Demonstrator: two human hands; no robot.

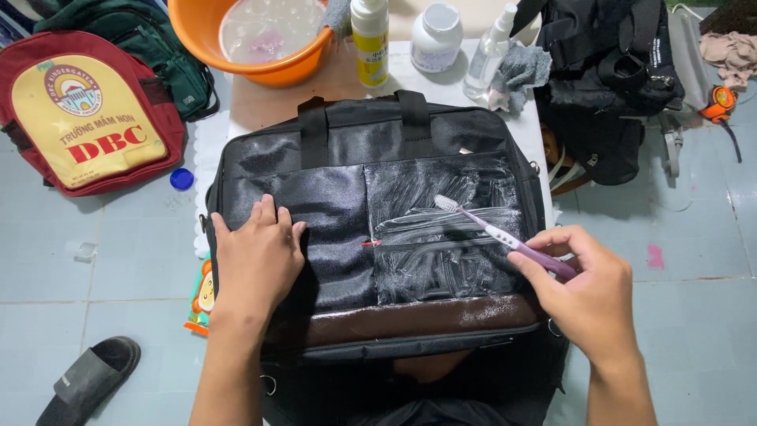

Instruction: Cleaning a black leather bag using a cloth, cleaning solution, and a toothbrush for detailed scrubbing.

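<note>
Right hand (587, 288) grip pinches purple toothbrush (505, 234) handle; long axis slants up-left, bristle head on foamy right pocket (441, 237). Left hand (256, 256) flat, fingers spread, pressing black laptop bag (331, 142) left half.

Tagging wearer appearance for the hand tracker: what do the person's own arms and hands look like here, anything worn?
Both arms enter from the bottom edge and are bare to the frame edge: no sleeves, gloves, watch, bracelets or rings visible on the left hand or the right hand. Nails look short and unpainted. No markings or tattoos visible.

left hand (256, 256) flat, palm down — right hand (587, 288) fingers pinched
</note>
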